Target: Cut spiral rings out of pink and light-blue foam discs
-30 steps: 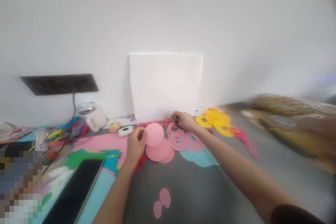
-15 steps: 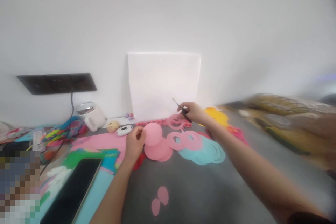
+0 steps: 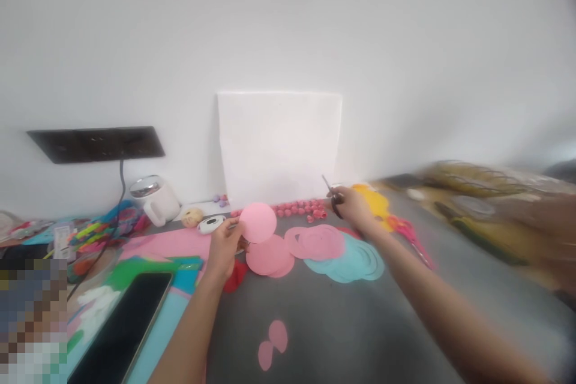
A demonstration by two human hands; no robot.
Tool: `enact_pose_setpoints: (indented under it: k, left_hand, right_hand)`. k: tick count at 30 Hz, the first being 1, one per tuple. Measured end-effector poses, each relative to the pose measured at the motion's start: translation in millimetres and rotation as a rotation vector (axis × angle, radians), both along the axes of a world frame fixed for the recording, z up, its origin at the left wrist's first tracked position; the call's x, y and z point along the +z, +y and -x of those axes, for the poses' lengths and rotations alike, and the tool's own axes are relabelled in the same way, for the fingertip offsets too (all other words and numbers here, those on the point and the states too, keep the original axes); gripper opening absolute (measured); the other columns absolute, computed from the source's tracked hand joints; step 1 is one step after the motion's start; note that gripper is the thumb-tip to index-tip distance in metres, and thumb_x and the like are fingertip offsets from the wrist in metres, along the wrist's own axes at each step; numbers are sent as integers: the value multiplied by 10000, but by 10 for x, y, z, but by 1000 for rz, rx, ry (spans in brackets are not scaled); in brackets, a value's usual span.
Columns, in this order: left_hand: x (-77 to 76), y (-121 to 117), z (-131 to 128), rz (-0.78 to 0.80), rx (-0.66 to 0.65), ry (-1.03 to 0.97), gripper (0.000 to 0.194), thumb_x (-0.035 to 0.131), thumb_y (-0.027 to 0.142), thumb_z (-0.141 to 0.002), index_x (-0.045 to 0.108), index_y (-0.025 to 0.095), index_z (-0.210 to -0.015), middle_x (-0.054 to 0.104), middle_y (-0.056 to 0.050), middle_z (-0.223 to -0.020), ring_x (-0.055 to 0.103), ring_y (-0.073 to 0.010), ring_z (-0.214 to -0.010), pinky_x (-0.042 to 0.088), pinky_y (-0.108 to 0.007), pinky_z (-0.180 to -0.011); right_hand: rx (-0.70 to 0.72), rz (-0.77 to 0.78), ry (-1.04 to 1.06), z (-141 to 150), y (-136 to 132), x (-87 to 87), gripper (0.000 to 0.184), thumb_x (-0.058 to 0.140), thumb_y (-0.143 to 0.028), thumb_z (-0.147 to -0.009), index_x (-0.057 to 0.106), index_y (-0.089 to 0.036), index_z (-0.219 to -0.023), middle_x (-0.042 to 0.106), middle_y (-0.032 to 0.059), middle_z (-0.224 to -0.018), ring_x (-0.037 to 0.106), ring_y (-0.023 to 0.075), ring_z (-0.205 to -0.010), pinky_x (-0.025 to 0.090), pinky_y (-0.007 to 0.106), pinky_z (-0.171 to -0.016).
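My left hand (image 3: 225, 246) pinches a pink paper circle (image 3: 258, 222) by its left edge, above more pink paper circles (image 3: 265, 257) lying on the grey table. In my right hand (image 3: 353, 207) is a pair of small scissors (image 3: 336, 198) with dark handles, blades pointing up and left. Below that hand, pink paper rings (image 3: 317, 242) overlap a fan of light blue paper pieces (image 3: 351, 263). Two small pink paper ovals (image 3: 272, 345) lie nearer to me.
A white board (image 3: 279, 147) leans on the wall behind a row of red-pink beads (image 3: 292, 209). Yellow paper pieces (image 3: 375, 198) and pink scissors (image 3: 411, 237) lie at right. At left are a phone (image 3: 123, 327), coloured sheets (image 3: 168, 244) and a white mug-shaped appliance (image 3: 157, 201).
My right hand has moved to the right with the scissors. A pink ring near it has come down onto the other rings. My left hand has shifted slightly, still holding the circle.
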State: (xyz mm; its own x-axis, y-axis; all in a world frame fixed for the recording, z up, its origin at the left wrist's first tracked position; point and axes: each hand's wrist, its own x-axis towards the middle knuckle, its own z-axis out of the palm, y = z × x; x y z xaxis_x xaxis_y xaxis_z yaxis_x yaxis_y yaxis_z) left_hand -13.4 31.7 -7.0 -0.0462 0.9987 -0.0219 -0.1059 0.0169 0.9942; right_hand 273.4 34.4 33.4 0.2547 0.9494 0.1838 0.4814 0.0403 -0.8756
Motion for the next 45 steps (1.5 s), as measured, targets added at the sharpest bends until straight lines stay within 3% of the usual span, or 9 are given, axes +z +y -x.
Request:
enact_pose_setpoints:
  k: [3, 5, 12, 15, 18, 21, 25, 33, 45]
  left_hand:
    - [53, -25, -22, 27, -26, -69, 352, 696, 378, -633, 561, 137, -851, 594, 31, -592, 557, -104, -457, 489, -261, -483]
    - [85, -41, -36, 48, -43, -142, 321, 708, 335, -631, 560, 138, -837, 616, 20, -628, 584, -112, -514, 517, -272, -526]
    - [107, -95, -75, 16, -110, -187, 306, 688, 331, -705, 576, 137, -913, 670, -16, -748, 631, -144, -618, 535, -275, -545]
    - [102, -131, -100, 7, -160, -108, 381, 718, 315, -682, 589, 133, -991, 683, -29, -732, 632, -160, -585, 518, -274, -509]
    - [98, -157, -122, 56, -189, 29, 319, 731, 323, -665, 639, 80, -850, 653, -51, -566, 584, -157, -463, 462, -261, -438]
    - [100, -151, -130, 40, -81, 49, 270, 740, 323, -649, 644, 71, -669, 637, -69, -509, 546, -133, -428, 441, -252, -445]
    - [110, -118, -106, 16, 118, -110, 220, 748, 286, -624, 654, 94, -675, 647, -46, -531, 574, -144, -482, 478, -268, -517]
    - [73, -164, -123, -66, 89, 10, 228, 684, 270, -689, 593, 125, -538, 597, -20, -480, 514, -120, -441, 408, -239, -446]
    - [110, -212, -163, -28, 127, 115, 317, 696, 328, -678, 558, 138, -465, 535, -4, -386, 459, -106, -367, 381, -222, -373]
  right_hand:
    - [29, -78, 79, 213, -22, 19, 314, 659, -419, -702, 586, -183, -897, 654, 22, -641, 572, 148, -553, 419, 232, -469]
    - [183, -101, 265, 456, -44, 1, 344, 664, -452, -707, 575, -171, -884, 650, 34, -635, 582, 163, -576, 433, 244, -478]
    - [291, -80, 440, 1094, -69, -353, 311, 743, -360, -631, 612, -161, -830, 606, 13, -697, 577, 156, -650, 465, 270, -575]
    - [290, -73, 470, 1109, -53, -409, 272, 749, -334, -623, 592, -164, -765, 567, -13, -639, 532, 132, -601, 439, 256, -553]
    - [318, -69, 496, 1089, -56, -407, 282, 760, -315, -616, 591, -165, -784, 562, -20, -640, 516, 125, -599, 432, 256, -567]
    - [384, -71, 526, 1104, -95, -417, 307, 770, -329, -617, 597, -161, -807, 573, -12, -658, 520, 131, -620, 428, 261, -583]
    - [561, 59, 567, 1172, -184, -450, 397, 781, -398, -617, 607, -161, -885, 598, -4, -665, 540, 144, -636, 440, 271, -593]
    - [746, 163, 614, 1232, -300, -392, 472, 804, -456, -588, 600, -162, -896, 587, -7, -662, 528, 136, -638, 435, 259, -590]
    - [745, 174, 626, 1205, -312, -336, 459, 796, -500, -579, 565, -169, -798, 496, -31, -654, 448, 102, -571, 374, 222, -509]
